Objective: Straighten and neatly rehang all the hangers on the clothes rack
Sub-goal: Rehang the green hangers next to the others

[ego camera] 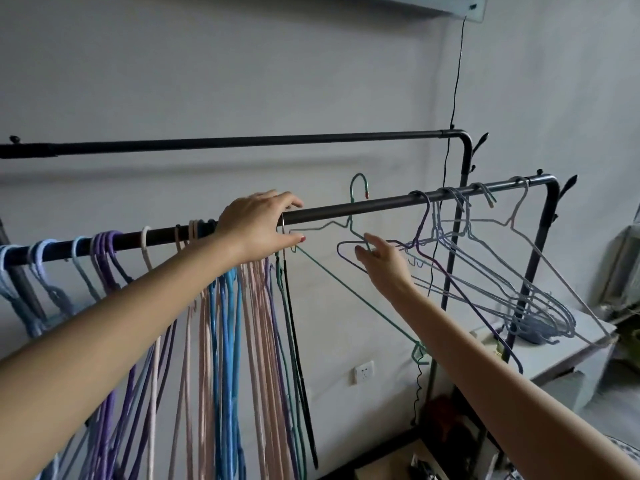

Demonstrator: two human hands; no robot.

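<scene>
R hand (382, 263) grip: fingers pinched on the neck of the green hanger (349, 233), just below the rail (346, 206); hook stands above the rail, not seated on it, red tip facing fwd. Hanger body tilted, lower arm running down-right to a small clip end near the cord (455, 81). A purple hanger (433, 251) crosses behind the R fingers; contact w/ it cannot be told. L hand (261, 223) grip: fingers curled over the rail from above, thumb under, clenched on the rail at the R edge of the packed group. Packed hangers (221, 323) (pink, blue, purple, green, one black) hang vertical and tight together L of that hand; looser lilac/blue ones sit further L. R end of rail: approx. four pale blue hangers (519, 292) plus the purple one, splayed at angles, apart from each other. Second rail (242, 143) behind and higher, bare. Wall socket (364, 371) low on the wall. Bench (554, 351) stands lower R, behind the rack post.
</scene>
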